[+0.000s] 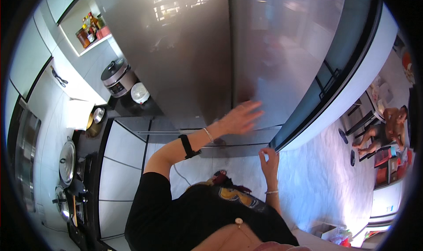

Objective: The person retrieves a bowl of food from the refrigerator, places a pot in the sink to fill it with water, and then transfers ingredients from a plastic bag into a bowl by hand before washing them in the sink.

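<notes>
A tall grey metallic refrigerator (185,69) with two doors stands before me. My left hand (243,116), slightly blurred, is raised in front of its lower part, near the gap between the doors, fingers spread and holding nothing. Whether the fingertips touch the door I cannot tell. My right hand (270,161) is lower, beside the foot of a glass sliding door (304,109); its thumb and forefinger curve close together, and whether something small is between them I cannot tell.
An electric pressure cooker (119,77) stands on the dark counter at left, with lidded pans (67,161) on the stove below. Bottles (94,21) fill a wall niche. A person (385,128) sits far right. A cable (181,174) lies on the floor by my feet.
</notes>
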Demonstrator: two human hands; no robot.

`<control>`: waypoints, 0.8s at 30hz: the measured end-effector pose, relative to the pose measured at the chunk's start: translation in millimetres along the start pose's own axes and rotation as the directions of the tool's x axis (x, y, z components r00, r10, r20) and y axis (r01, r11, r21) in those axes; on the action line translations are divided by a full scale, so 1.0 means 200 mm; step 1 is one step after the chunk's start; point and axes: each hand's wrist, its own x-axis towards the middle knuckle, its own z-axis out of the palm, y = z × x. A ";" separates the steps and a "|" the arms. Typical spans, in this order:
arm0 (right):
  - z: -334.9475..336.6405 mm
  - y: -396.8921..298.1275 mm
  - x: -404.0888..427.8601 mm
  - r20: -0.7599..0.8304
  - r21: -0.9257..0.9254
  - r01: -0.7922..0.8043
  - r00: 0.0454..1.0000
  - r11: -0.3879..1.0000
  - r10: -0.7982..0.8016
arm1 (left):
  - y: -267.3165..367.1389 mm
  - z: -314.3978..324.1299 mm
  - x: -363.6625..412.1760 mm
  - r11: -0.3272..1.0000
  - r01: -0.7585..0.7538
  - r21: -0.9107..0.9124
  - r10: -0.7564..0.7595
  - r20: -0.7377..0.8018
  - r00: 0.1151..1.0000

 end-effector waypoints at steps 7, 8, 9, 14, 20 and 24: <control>-0.07 0.20 -0.20 0.137 0.232 -0.309 0.949 0.922 0.284 | -0.41 0.08 -0.03 0.967 -0.218 0.130 0.180 0.256 0.950; -0.12 0.15 -0.14 0.112 0.321 -0.283 0.959 0.904 0.260 | -0.43 0.10 -0.04 0.973 -0.200 0.111 0.163 0.277 0.947; -0.15 0.09 -0.08 0.176 0.539 -0.384 0.922 0.750 0.346 | -0.44 0.10 -0.04 0.971 -0.200 0.129 0.158 0.280 0.947; -0.37 -0.56 0.39 0.096 0.265 0.226 0.961 0.937 -0.259 | -0.45 0.18 0.03 0.943 -0.283 0.178 0.241 0.223 0.945; -0.15 -0.77 0.33 0.182 0.039 0.099 0.978 0.994 -0.104 | -0.56 0.23 -0.08 0.920 -0.377 0.107 0.375 0.045 0.926; 0.01 -0.94 0.16 0.201 0.007 0.097 0.975 0.995 -0.097 | -0.43 0.26 -0.02 0.865 -0.502 0.016 0.502 -0.069 0.862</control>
